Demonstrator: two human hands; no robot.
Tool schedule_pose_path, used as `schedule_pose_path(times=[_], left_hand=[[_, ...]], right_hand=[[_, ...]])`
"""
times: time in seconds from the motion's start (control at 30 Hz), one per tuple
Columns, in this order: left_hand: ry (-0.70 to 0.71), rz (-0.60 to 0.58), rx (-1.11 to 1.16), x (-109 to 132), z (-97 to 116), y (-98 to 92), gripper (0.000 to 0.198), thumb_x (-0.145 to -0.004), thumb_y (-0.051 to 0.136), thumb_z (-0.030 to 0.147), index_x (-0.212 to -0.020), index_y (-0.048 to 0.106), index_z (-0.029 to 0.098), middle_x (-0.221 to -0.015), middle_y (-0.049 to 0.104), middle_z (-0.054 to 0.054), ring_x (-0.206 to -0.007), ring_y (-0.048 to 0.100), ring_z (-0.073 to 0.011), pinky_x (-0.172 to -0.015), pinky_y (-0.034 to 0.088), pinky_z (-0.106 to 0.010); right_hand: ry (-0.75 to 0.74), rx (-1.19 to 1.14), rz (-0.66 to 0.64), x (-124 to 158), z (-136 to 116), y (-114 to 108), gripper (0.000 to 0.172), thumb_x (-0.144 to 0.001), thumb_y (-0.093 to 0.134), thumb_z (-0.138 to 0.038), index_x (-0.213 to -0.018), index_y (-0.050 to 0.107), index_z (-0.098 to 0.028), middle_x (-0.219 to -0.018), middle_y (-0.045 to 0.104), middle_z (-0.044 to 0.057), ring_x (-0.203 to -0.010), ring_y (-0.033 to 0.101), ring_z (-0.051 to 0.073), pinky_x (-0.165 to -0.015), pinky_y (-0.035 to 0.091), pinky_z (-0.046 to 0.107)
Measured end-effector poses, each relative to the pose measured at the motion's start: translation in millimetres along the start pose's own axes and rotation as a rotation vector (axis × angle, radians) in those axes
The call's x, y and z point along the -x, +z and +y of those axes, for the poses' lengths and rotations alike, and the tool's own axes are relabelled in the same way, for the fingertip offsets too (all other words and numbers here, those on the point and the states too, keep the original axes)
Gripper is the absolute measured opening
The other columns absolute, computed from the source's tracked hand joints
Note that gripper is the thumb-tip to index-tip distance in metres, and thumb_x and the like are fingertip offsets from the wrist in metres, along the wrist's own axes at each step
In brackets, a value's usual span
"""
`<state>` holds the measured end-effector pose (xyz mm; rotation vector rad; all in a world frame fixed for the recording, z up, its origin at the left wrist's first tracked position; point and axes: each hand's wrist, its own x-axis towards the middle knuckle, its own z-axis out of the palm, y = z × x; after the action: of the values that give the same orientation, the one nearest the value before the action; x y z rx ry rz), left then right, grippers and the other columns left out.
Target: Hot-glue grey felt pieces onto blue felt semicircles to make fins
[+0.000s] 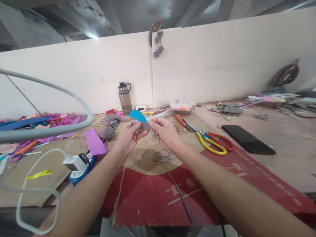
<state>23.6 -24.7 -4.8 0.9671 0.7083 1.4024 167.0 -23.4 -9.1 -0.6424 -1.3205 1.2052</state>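
Observation:
A bright blue crescent-like piece (137, 115) rises from my left hand (130, 134), its lower right part covered in grey. The fingers of that hand are closed around this grey part. Close beside it, my right hand (165, 130) is closed in a pinch at the edge of the grey part. Grey yarn (161, 158) hangs below my right hand, lies in loose loops on the cardboard, and trails down over its front edge. What lies between my right fingertips is too small to see clearly; it looks like the yarn.
Red-and-tan cardboard (148, 197) lies under my hands. Right of them are scissors (212, 143) and a black phone (248, 139). A bottle (125, 100) and a plastic-covered bowl (182, 107) stand behind. Left are coloured scraps (56, 126), a yarn ball (108, 133) and a white plug (74, 163) with cable.

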Motion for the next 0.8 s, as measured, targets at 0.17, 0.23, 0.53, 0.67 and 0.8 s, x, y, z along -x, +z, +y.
schedule_pose_path(times=[0.17, 0.23, 0.53, 0.67, 0.8], left_hand=[[-0.01, 0.022, -0.023, 0.1, -2.5, 1.1, 0.012, -0.073, 0.068, 0.017, -0.072, 0.056, 0.013, -0.072, 0.068, -0.004, -0.064, 0.066, -0.0111, -0.058, 0.056, -0.018], [-0.023, 0.01, -0.047, 0.3, -3.1, 0.9, 0.014, -0.072, 0.069, 0.019, -0.071, 0.056, 0.013, -0.071, 0.067, -0.003, -0.063, 0.066, -0.0111, -0.054, 0.055, -0.017], [0.042, -0.048, -0.093, 1.8, -2.6, -0.4, 0.013, -0.07, 0.069, 0.02, -0.076, 0.06, 0.012, -0.07, 0.065, -0.002, -0.06, 0.061, -0.0093, -0.054, 0.052, -0.02], [0.127, -0.121, -0.159, 4.5, -3.2, 1.5, 0.015, -0.074, 0.066, 0.026, -0.081, 0.059, 0.014, -0.077, 0.063, -0.003, -0.069, 0.061, -0.0124, -0.056, 0.051, -0.023], [0.199, -0.139, -0.263, 7.8, -4.2, 4.1, 0.022, -0.073, 0.067, 0.026, -0.09, 0.056, 0.017, -0.081, 0.06, 0.0, -0.068, 0.058, -0.0103, -0.06, 0.05, -0.024]], right_hand=[[0.005, -0.009, 0.013, 1.8, 1.6, 2.3, 0.022, -0.074, 0.062, -0.039, -0.073, 0.057, -0.017, -0.055, 0.045, -0.007, -0.046, 0.031, 0.005, -0.045, 0.026, 0.021], [0.015, 0.004, 0.003, 2.8, 2.0, 3.2, 0.022, -0.074, 0.061, -0.039, -0.073, 0.056, -0.017, -0.055, 0.044, -0.007, -0.046, 0.032, 0.005, -0.045, 0.026, 0.021], [0.027, 0.031, -0.005, 2.6, 4.5, 3.0, 0.019, -0.076, 0.059, -0.036, -0.075, 0.057, -0.017, -0.061, 0.049, -0.005, -0.046, 0.03, 0.004, -0.043, 0.023, 0.021], [0.024, 0.054, 0.002, 1.9, 4.9, 2.0, 0.02, -0.076, 0.058, -0.037, -0.075, 0.056, -0.017, -0.061, 0.049, -0.005, -0.045, 0.03, 0.004, -0.042, 0.022, 0.021], [0.015, 0.089, 0.012, 1.8, 5.3, 1.3, 0.021, -0.075, 0.06, -0.038, -0.074, 0.056, -0.017, -0.056, 0.045, -0.006, -0.045, 0.031, 0.005, -0.044, 0.025, 0.021]])
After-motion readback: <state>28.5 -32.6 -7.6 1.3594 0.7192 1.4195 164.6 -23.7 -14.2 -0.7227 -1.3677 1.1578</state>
